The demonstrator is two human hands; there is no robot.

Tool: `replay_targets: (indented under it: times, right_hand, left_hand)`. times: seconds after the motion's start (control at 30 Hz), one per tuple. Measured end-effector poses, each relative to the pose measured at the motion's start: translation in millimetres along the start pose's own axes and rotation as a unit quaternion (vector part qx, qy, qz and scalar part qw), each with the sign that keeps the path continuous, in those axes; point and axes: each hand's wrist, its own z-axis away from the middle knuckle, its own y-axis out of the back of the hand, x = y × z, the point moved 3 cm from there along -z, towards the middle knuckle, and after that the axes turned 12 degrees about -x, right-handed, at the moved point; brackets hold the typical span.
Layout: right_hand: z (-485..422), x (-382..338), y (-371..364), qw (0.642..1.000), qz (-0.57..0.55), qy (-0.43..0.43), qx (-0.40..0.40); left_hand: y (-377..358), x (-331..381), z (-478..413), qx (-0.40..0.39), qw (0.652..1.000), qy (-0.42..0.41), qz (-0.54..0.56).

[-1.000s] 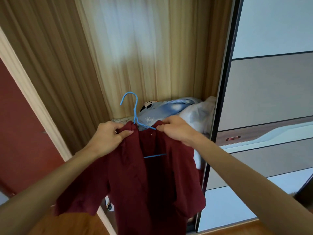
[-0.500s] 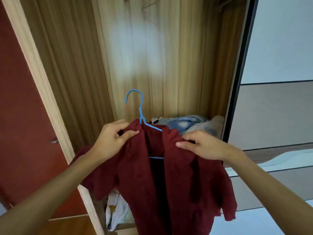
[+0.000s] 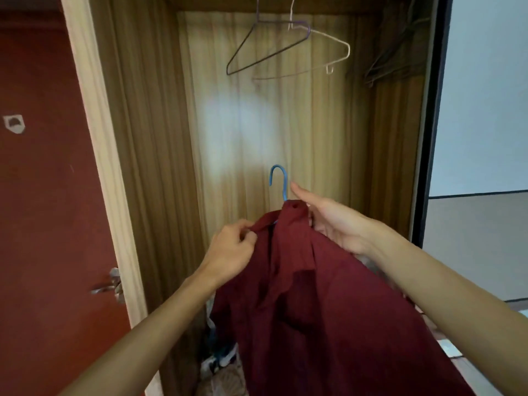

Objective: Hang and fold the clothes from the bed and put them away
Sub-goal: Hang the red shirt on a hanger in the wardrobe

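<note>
Hanging on one blue hanger point(image 3: 278, 178), one red shirt point(image 3: 314, 295) is held before the wardrobe point(image 3: 160, 138). Its collar is pinched by the left hand point(image 3: 231, 252); the right hand point(image 3: 328, 221) is laid against it, fingers straight. Two bare hangers point(image 3: 268, 55) are counted above.

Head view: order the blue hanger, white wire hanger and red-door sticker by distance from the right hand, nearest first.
1. blue hanger, just left of the right hand.
2. white wire hanger, high overhead.
3. red-door sticker, far left.
</note>
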Motion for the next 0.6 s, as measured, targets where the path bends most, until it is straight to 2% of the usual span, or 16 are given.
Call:
replay_targets:
  times: [0.07,0.1,0.17,0.3,0.4,0.47,0.53,0.6]
  right_hand:
    - [-16.6,-18.2,-3.9,0.999,-0.034,0.012,-0.017]
    - [-24.0,-27.0,-7.2,0.998,-0.049,0.019,-0.018]
    - [-40.4,-44.0,-15.1,0.998,-0.048,0.037,-0.016]
    - [-72.6,-70.2,-17.5,0.998,-0.006,0.054,-0.008]
    - [-89.9,-90.2,-13.4,0.998,0.027,0.054,-0.018]
    - [-103.8,-108.8,-7.3,0.988,0.132,0.065,0.053]
    - [-122.3,-130.8,-1.5,0.962,0.231,0.081,0.122]
    - [-144.5,-155.2,3.6,0.944,0.273,0.104,0.154]
  left_hand:
    - [5.8,0.3,-9.3,-0.035,0.987,0.015,0.158]
    - [7.6,2.9,-13.5,-0.056,0.978,0.009,0.202]
    - [10.5,8.8,-25.6,-0.07,0.973,-0.017,0.22]
    - [33.0,23.3,-59.5,0.017,0.948,-0.074,0.308]
    - [60.5,17.2,-94.5,0.066,0.944,-0.064,0.316]
    - [80.8,8.9,-120.4,0.11,0.953,-0.039,0.279]
    - [99.9,0.8,-147.7,0.159,0.952,-0.02,0.259]
    - [116.7,-2.5,-173.9,0.203,0.954,-0.005,0.22]
